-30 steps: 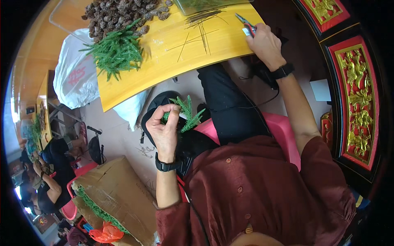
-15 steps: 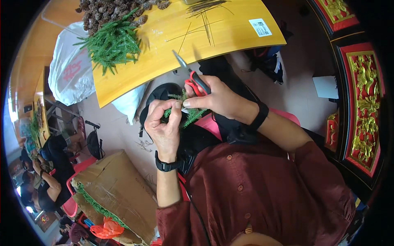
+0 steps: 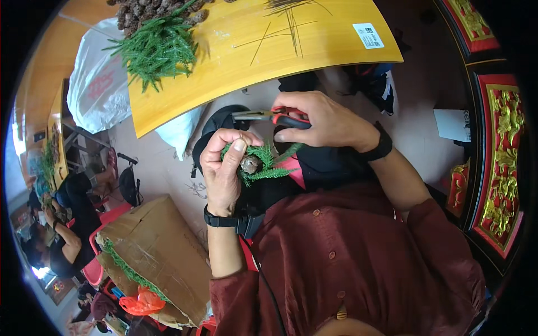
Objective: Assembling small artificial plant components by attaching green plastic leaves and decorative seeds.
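1. Pine cone (image 3: 250, 163): one, sitting amid one sprig bundle (image 3: 264, 154) of green needles, in front of the person and short of the worktop (image 3: 330, 47); how many sprigs make up the bundle cannot be told.
2. Left hand (image 3: 222, 159): pinching the sprig bundle between thumb and curled fingers, the cone just beside the thumb. Its forearm rises nearly straight from the lower edge.
3. Right hand (image 3: 330, 123): wrapped around the handles of one pair of pliers (image 3: 277, 116), red and black. The forearm slants in from the lower right, elbow bent outward, back of the hand up. The metal nose points left, just beyond the left fingers; whether its tips are parted is too small to tell.
4. Wristbands: two, black, one on each wrist.
5. On the worktop: one pile of green sprigs (image 3: 159, 50) at the left, overlapping one heap of brown cones (image 3: 147, 14), too many to count; several thin dark wires (image 3: 292, 33), some crossing; one white label (image 3: 367, 35) near the right end.
6. Cardboard box (image 3: 159, 246): one, at the person's left, green foliage showing at its opening and one red plastic bag (image 3: 142, 302) beside that.
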Motion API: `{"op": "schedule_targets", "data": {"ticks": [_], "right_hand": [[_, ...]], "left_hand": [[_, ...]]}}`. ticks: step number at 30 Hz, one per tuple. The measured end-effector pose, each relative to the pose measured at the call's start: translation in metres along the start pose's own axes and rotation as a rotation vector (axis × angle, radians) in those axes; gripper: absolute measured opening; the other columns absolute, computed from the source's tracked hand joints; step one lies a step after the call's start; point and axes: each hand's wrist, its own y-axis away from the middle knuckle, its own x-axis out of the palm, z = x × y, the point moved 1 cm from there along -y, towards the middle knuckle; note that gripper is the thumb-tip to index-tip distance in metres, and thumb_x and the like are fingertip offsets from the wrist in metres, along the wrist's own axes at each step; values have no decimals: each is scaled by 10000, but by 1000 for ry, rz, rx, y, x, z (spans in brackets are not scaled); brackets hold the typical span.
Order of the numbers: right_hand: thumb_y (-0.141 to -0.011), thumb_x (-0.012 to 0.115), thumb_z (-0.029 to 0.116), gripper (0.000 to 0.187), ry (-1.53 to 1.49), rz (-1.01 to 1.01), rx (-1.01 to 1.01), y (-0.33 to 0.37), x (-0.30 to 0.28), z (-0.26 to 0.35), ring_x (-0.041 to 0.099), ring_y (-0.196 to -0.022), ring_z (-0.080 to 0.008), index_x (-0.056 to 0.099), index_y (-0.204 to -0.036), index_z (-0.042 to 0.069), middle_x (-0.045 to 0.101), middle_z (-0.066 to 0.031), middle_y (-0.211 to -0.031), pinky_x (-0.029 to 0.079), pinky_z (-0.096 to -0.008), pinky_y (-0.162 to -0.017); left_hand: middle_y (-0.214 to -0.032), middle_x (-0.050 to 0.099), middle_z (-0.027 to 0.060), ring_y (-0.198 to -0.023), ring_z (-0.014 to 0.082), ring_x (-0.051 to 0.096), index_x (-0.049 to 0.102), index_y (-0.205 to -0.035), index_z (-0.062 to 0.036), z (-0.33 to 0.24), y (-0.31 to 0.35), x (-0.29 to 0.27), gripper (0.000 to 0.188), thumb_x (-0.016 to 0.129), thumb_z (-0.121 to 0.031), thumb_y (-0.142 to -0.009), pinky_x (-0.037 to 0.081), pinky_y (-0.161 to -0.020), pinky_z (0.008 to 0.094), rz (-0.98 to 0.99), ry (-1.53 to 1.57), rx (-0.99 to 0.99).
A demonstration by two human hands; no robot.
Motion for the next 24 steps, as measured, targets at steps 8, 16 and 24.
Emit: {"op": "schedule_targets", "data": {"ticks": [8, 16, 24], "right_hand": [[-690, 618, 53, 303, -60, 79, -134, -1, 0, -7, 611, -775, -273, 569, -985, 1, 596, -144, -833, 476, -363, -717], [-704, 648, 2, 317, -24, 93, -261, 0, 2, -11, 576, -821, -264, 565, -1009, 22, 565, -105, -916, 472, -354, -756], [-707, 663, 18, 309, 33, 80, -316, 1, 0, -15, 556, -848, -279, 568, -1000, 38, 557, -94, -917, 456, -366, -789]], "left_hand": [[-842, 632, 86, -818, 152, 587, 574, -893, -33, 3, 5, -2, 177, 629, -200, -909, 456, -768, 271, 33, 187, -56], [-792, 589, 66, -729, 132, 522, 555, -846, -50, 13, 8, 2, 222, 660, -241, -886, 413, -677, 249, 151, 374, -108], [-719, 542, 53, -659, 124, 465, 536, -778, -60, 22, 9, 9, 281, 695, -280, -851, 356, -604, 235, 183, 578, -188]]}}
